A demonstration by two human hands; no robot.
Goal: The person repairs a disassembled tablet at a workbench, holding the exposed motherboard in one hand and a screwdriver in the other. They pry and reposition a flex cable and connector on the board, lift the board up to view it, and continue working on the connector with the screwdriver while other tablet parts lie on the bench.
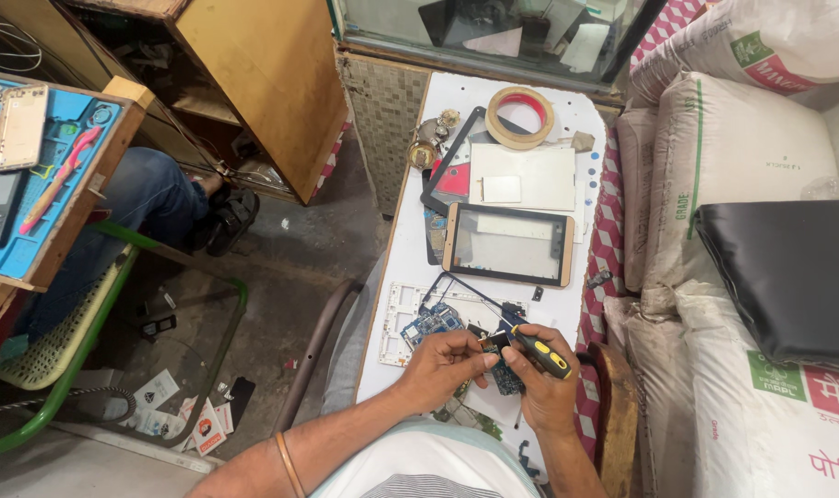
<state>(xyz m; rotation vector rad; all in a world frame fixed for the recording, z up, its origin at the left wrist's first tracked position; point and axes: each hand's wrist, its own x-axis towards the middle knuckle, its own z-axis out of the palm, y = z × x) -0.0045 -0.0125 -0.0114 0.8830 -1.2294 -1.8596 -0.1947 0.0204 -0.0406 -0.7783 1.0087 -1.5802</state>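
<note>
- My right hand (541, 380) grips a screwdriver (539, 349); my left hand (445, 367) pinches a circuit board (504, 373).
- Both work near the bench (410, 249) edge; a tablet (510, 243) lies beyond.

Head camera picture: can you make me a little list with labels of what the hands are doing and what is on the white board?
left hand: pinches a small part by the blue circuit board
right hand: grips a black and yellow screwdriver, tip aimed toward the left fingers
white board: work surface under the parts
tablet: gold frame, lying flat beyond the hands
tape roll: at the far end
white frame: under the circuit board
</note>
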